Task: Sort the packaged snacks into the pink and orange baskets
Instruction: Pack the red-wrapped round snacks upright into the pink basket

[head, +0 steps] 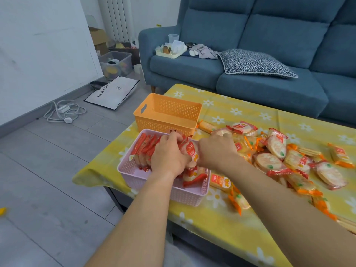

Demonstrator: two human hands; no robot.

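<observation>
a person's left hand [169, 155] curls its fingers round red-wrapped packets [146, 147] standing in the pink basket [123, 167]. the right hand [215, 149] is close beside, its fingers hidden, so its grip cannot be told. the orange basket [165, 112] behind shows nothing inside. a mixed pile of snack packets [279, 160] waits on the flowered tablecloth [231, 228]. sorting looks under halfway.

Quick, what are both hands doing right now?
Left hand: grips red-wrapped rice cracker packets in the pink plastic basket.
Right hand: fingers hidden, cannot tell.
</observation>
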